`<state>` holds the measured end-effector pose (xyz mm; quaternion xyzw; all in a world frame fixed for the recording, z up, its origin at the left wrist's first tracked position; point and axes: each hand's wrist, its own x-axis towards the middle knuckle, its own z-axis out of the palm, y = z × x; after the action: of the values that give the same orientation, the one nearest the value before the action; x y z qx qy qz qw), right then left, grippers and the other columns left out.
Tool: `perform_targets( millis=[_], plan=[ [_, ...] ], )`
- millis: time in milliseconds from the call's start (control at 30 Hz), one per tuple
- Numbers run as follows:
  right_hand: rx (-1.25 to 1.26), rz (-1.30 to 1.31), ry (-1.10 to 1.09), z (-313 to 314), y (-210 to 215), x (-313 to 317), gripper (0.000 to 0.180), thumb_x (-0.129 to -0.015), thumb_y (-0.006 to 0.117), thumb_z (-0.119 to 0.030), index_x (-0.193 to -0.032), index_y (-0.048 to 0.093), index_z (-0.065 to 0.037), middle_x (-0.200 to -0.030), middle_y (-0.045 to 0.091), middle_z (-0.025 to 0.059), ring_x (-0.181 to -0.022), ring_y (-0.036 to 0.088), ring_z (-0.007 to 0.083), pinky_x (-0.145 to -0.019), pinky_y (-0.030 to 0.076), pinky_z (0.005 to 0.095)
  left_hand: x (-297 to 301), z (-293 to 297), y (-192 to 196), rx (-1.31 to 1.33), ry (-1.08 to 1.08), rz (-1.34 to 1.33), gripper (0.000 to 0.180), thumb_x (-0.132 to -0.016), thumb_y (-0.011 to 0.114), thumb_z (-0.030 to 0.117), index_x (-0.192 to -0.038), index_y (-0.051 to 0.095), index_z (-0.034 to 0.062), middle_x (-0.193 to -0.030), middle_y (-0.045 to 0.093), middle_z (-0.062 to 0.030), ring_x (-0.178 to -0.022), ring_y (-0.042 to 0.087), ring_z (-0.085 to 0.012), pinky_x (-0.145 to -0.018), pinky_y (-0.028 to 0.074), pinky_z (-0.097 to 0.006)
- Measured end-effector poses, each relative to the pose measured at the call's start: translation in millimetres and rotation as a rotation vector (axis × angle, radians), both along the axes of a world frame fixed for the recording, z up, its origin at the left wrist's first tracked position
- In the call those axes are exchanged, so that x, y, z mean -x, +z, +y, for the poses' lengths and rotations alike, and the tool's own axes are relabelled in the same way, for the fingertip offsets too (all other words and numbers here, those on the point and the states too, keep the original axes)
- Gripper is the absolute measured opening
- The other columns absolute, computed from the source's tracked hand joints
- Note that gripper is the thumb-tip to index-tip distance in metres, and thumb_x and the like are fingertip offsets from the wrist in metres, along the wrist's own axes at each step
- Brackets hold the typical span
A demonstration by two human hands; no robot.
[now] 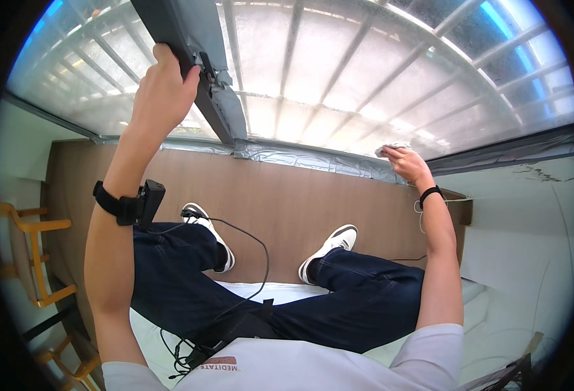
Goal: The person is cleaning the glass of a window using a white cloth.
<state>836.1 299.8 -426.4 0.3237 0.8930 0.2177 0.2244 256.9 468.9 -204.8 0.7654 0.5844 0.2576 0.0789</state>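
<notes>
My left hand (163, 94) is up at the dark upright window frame (214, 117), its fingers wrapped over the frame's edge. The thumb lies by a black window latch (207, 67). Out to the right, my right hand (409, 164) pinches a crumpled greyish-white cloth (385, 150). That cloth is at the lower part of the window pane (345, 85), close to the sill. The pane looks hazy, with bars behind it.
Silver tape (313, 161) runs along the window's bottom edge above a brown wooden ledge (261, 195), where my shoes rest. A black cable (266, 254) loops across my legs. Wooden chairs (39, 260) stand at left; a white wall (521, 215) is at right.
</notes>
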Motion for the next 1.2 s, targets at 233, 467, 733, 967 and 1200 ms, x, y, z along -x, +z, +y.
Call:
perform_targets(
  millis=[233, 467, 733, 967, 1200],
  plan=[
    [-0.096, 0.141, -0.085, -36.6, 16.2, -4.2, 0.031, -0.081, 0.064, -0.016, -0.107, 0.077, -0.005, -0.126, 0.068, 0.0008, -0.129, 0.055, 0.0227, -0.113, 0.045, 0.0368, -2.4, 3.7, -10.6, -0.135, -0.05, -0.029, 0.039, -0.098, 0.064, 0.023, -0.109, 0.043, -0.008, -0.091, 0.068, -0.0341, -0.09, 0.066, -0.0539, -0.077, 0.051, -0.058],
    [-0.539, 0.652, -0.163, -59.5, 145.4, 48.6, 0.033, -0.081, 0.07, -0.006, -0.113, 0.078, -0.008, -0.126, 0.07, 0.0032, -0.127, 0.059, 0.0253, -0.108, 0.048, 0.0431, 3.1, 3.3, -7.8, -0.1, -0.036, -0.013, 0.036, -0.1, 0.063, 0.021, -0.113, 0.043, -0.0054, -0.093, 0.068, -0.0304, -0.09, 0.067, -0.0497, -0.079, 0.05, -0.054],
    [-1.396, 1.223, -0.319, -64.6, 262.7, -31.7, 0.053, -0.086, 0.048, 0.018, -0.129, 0.072, -0.002, -0.139, 0.067, 0.014, -0.127, 0.062, 0.0304, -0.106, 0.05, 0.039, -5.0, 8.3, -12.2, -0.08, 0.044, 0.0, 0.038, -0.101, 0.064, 0.025, -0.111, 0.042, -0.0048, -0.088, 0.068, -0.027, -0.085, 0.068, -0.0461, -0.079, 0.051, -0.051],
    [-1.488, 1.317, -0.251, -16.1, 231.2, -77.5, 0.038, -0.097, 0.053, 0.01, -0.128, 0.072, -0.001, -0.15, 0.056, 0.0227, -0.136, 0.057, 0.0318, -0.111, 0.047, 0.0363, -10.7, 4.7, -5.2, -0.056, 0.154, 0.079, 0.045, -0.101, 0.064, 0.031, -0.113, 0.041, -0.0058, -0.093, 0.069, -0.0257, -0.09, 0.069, -0.0443, -0.081, 0.051, -0.05],
    [-1.457, 1.706, -0.252, -3.4, 173.1, -56.6, 0.036, -0.1, 0.054, 0.008, -0.13, 0.071, -0.001, -0.155, 0.049, 0.0248, -0.142, 0.051, 0.0333, -0.115, 0.043, 0.0378, -6.6, 3.3, -4.7, -0.009, 0.221, 0.095, 0.047, -0.101, 0.066, 0.033, -0.113, 0.042, -0.0056, -0.092, 0.069, -0.0239, -0.081, 0.07, -0.0378, -0.078, 0.052, -0.048]
  ],
)
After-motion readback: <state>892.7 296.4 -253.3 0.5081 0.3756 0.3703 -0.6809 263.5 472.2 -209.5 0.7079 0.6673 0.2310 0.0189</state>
